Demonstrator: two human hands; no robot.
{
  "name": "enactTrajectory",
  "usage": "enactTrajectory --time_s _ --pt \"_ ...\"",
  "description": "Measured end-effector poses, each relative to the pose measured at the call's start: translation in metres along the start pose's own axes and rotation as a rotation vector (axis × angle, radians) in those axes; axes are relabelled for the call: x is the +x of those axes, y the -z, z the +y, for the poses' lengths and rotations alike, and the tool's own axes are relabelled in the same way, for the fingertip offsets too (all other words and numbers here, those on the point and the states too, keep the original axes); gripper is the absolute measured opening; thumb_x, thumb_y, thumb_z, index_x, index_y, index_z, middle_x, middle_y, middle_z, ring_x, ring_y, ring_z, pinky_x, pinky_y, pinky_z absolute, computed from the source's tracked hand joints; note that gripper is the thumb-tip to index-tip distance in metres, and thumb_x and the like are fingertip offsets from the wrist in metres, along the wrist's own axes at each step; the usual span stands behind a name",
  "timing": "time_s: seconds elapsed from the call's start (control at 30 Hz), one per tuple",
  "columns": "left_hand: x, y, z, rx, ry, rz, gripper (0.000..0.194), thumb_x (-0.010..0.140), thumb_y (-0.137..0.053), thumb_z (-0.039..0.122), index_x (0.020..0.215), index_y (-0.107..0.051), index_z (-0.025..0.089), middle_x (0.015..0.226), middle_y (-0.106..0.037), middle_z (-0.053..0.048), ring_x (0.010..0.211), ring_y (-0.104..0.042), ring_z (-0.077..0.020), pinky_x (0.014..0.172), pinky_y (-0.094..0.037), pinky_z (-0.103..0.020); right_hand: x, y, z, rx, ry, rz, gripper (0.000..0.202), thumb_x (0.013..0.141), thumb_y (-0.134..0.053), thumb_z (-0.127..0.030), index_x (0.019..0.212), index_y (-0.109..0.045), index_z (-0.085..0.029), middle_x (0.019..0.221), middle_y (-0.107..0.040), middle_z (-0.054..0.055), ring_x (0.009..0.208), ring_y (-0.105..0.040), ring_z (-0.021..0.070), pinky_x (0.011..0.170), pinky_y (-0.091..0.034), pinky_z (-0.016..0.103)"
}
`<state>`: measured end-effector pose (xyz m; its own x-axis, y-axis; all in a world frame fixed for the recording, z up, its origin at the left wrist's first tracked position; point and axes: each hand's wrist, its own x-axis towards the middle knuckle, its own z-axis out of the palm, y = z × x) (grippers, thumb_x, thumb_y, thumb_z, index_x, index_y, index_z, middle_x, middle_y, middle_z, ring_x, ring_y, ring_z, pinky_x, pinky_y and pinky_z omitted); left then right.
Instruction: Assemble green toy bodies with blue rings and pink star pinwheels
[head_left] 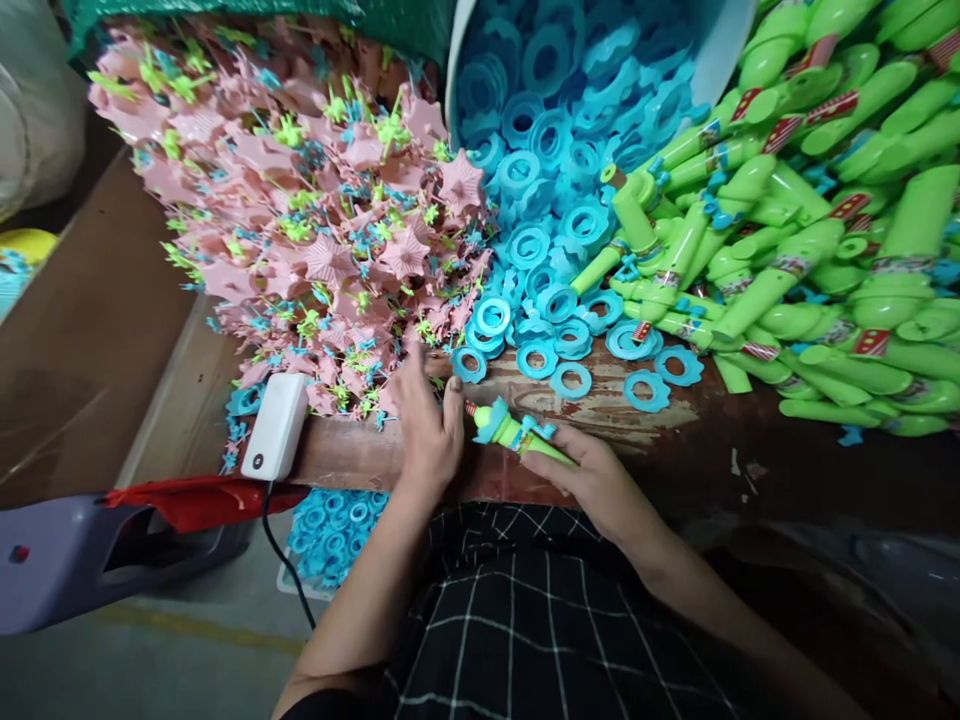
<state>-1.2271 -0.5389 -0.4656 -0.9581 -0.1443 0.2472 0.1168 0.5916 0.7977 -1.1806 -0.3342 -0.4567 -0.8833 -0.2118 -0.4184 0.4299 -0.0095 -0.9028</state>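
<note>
My right hand (600, 480) is wrapped round a green plastic toy handle (510, 432) above the table's front edge. A blue scalloped ring sits around the handle near its far end, which has a red-striped tip, and a small blue piece shows on its side. My left hand (429, 425) is at the near edge of a heap of pink star-shaped plastic parts (330, 260) with small green and blue pieces among them. Its thumb and index finger are apart, and I see nothing held in it. The other fingers are partly hidden.
Blue rings (536, 245) spill from a tipped white tub (733, 50) onto the brown table (480, 475). Green handles (810, 240) are heaped at right. A white power bank (276, 425) with a black cable lies at left. A purple stool (60, 560) and a bin of blue rings (330, 535) stand below.
</note>
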Motion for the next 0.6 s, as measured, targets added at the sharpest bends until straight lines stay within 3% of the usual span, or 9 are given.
enactTrajectory --time_s 0.1,0.2,0.3,0.4,0.5,0.6 --pt "0.011 0.021 -0.022 0.479 -0.095 0.005 0.044 0.103 -0.044 0.033 0.14 -0.054 0.011 0.151 -0.047 -0.023 0.147 -0.029 -0.0413 0.122 -0.023 -0.066 -0.003 0.011 0.005 -0.258 0.142 0.12 0.041 0.083 -0.076 -0.042 0.116 -0.069 -0.019 0.115 -0.073 0.007 0.108 -0.066 0.0236 0.098 -0.052 0.038" --pt "0.01 0.028 -0.034 0.604 -0.173 -0.051 0.031 0.104 -0.047 0.032 0.125 -0.065 0.018 0.143 -0.058 -0.017 0.142 -0.035 -0.0439 0.113 -0.029 -0.069 -0.008 0.02 0.012 -0.335 0.134 0.128 0.043 0.09 -0.068 -0.047 0.122 -0.068 -0.018 0.113 -0.075 0.008 0.109 -0.069 0.0265 0.098 -0.054 0.042" --pt "0.002 0.019 -0.037 0.597 -0.278 -0.099 0.025 0.103 -0.05 0.028 0.121 -0.068 0.024 0.128 -0.068 -0.011 0.126 -0.048 -0.0378 0.105 -0.037 -0.063 -0.012 0.025 0.02 -0.488 0.207 0.194 0.043 0.092 -0.064 -0.048 0.122 -0.068 -0.017 0.116 -0.075 0.01 0.108 -0.071 0.0279 0.094 -0.057 0.04" --pt "-0.008 -0.001 -0.031 0.51 -0.376 -0.18 0.035 0.103 -0.048 0.019 0.135 -0.061 0.027 0.124 -0.069 -0.01 0.113 -0.056 -0.0302 0.099 -0.044 -0.051 -0.015 0.03 0.025 -0.681 0.28 0.202 0.046 0.095 -0.058 -0.046 0.131 -0.066 -0.017 0.129 -0.071 0.013 0.118 -0.068 0.0313 0.097 -0.057 0.044" --pt "-0.017 -0.016 -0.019 0.299 -0.41 -0.233 0.051 0.102 -0.055 0.024 0.152 -0.043 0.027 0.147 -0.054 -0.014 0.13 -0.051 -0.0313 0.106 -0.044 -0.051 -0.02 0.038 0.026 -0.854 0.26 0.144 0.049 0.098 -0.051 -0.044 0.138 -0.062 -0.017 0.134 -0.068 0.014 0.121 -0.067 0.0337 0.098 -0.057 0.05" --pt "-0.021 -0.016 -0.011 0.144 -0.286 -0.28 0.077 0.095 -0.069 0.037 0.159 -0.027 0.029 0.161 -0.034 -0.017 0.147 -0.037 -0.0344 0.116 -0.039 -0.055 -0.026 0.049 0.024 -0.915 0.232 0.176 0.05 0.099 -0.049 -0.047 0.134 -0.064 -0.015 0.127 -0.071 0.016 0.115 -0.07 0.0343 0.095 -0.059 0.048"
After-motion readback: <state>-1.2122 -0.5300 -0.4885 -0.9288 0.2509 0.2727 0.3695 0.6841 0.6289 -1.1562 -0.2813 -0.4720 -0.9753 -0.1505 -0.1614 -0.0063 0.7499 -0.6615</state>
